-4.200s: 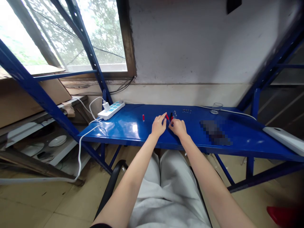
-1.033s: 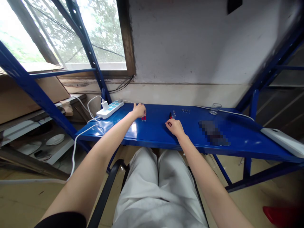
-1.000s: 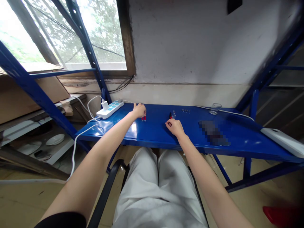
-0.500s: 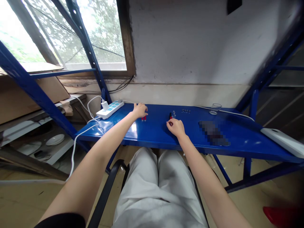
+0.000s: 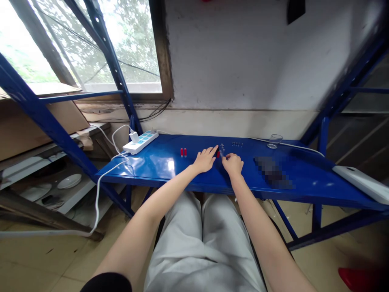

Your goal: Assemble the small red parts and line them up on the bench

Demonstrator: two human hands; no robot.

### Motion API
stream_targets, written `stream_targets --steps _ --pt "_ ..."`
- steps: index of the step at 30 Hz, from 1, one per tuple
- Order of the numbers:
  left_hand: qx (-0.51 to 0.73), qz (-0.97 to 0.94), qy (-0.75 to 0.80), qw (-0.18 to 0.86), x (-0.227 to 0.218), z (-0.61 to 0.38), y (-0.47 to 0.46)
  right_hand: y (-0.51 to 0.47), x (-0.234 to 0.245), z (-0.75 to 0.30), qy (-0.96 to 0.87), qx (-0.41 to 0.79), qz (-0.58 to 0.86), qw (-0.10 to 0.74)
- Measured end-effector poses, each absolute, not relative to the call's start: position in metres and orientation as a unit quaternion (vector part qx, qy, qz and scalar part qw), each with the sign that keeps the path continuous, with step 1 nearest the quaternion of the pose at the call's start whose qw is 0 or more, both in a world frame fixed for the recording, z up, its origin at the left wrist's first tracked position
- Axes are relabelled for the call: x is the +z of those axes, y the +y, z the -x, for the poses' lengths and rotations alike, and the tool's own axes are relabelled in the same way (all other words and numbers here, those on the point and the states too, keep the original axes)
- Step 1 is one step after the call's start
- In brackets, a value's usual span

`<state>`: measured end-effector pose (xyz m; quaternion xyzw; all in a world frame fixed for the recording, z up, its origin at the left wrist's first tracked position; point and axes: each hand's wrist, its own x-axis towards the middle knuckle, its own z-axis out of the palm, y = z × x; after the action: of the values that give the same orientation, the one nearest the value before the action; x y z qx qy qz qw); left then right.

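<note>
My left hand is over the blue table, its fingers stretched out toward a small red-and-black piece. The fingertips reach the near side of that piece; whether they touch it I cannot tell. Close on the right, my right hand has its thumb and fingers drawn together beside a small cluster of clear or silvery pieces. Anything in that pinch is too small to make out. Two small red cylinders with pale lower ends stand side by side left of my left hand.
Behind the hands, several tiny metal pieces form rows. A drinking glass and a blurred dark object are to the right. A white power strip with a cable occupies the left end; a white device lies far right.
My left hand has left the two red cylinders and moved right, to the red-and-black piece. My right hand has shifted slightly right, off the front of that piece.
</note>
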<state>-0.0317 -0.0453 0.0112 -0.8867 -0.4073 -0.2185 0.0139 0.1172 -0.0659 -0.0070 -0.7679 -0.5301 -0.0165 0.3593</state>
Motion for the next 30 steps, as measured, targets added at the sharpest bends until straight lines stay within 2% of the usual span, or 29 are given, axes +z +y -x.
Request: stream_targets --steps 5,14,21,30 --pt "-0.218 0.877 -0.428 0.009 -0.003 0.014 -0.041 -0.064 -0.010 -0.118 -0.545 -0.006 0.776 0.318" --pt "-0.280 0.858 -0.430 0.030 0.003 0.011 -0.035 -0.056 -0.017 -0.119 -0.562 -0.026 0.775 0.288" --pt "-0.396 0.785 -0.473 -0.053 -0.001 0.024 -0.041 -0.051 -0.018 -0.120 -0.570 -0.027 0.771 0.285" --pt "-0.558 0.693 -0.432 -0.150 -0.006 0.038 -0.044 -0.042 -0.015 -0.121 -0.557 0.021 0.784 0.275"
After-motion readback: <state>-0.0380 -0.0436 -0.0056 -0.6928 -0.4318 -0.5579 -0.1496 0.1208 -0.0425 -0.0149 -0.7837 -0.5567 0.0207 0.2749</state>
